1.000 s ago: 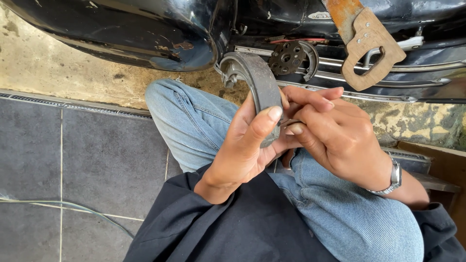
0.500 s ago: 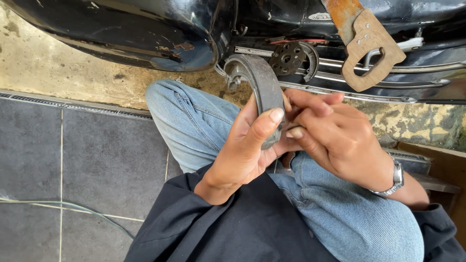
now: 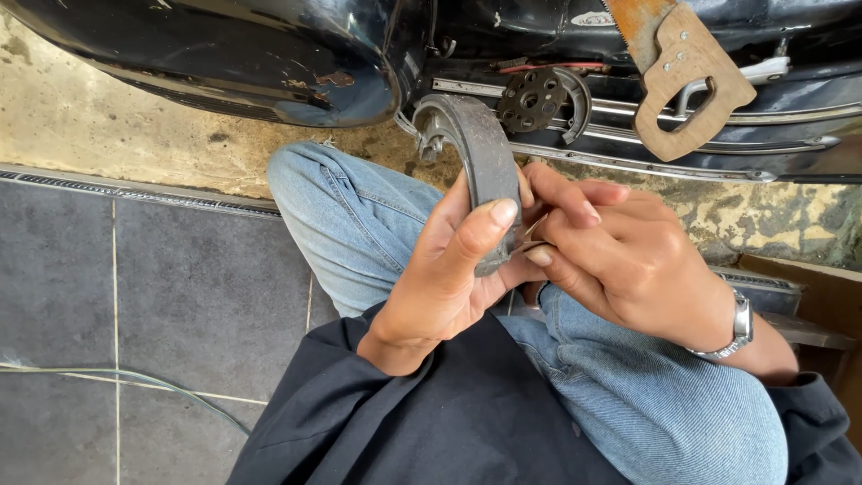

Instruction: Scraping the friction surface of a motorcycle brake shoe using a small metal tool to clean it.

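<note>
A curved grey brake shoe [image 3: 480, 153] stands upright above my knees. My left hand [image 3: 449, 278] grips its lower end, thumb pressed across the lining. My right hand [image 3: 620, 256] is closed beside it, fingertips pinching a small tan scrap [image 3: 532, 235] against the shoe's edge. A silver watch [image 3: 741, 325] sits on my right wrist. I wear blue jeans [image 3: 359, 224] and a dark jacket [image 3: 431, 422].
A black motorcycle body [image 3: 269, 54] fills the top, with a round perforated metal part [image 3: 534, 99] and chrome rails. A rusty handsaw with a wooden handle [image 3: 687, 81] rests on it. Grey floor tiles [image 3: 135, 287] and a thin cable [image 3: 135, 382] lie at left.
The brake shoe and both hands have barely shifted; my right fingers worked slightly along the shoe's edge.
</note>
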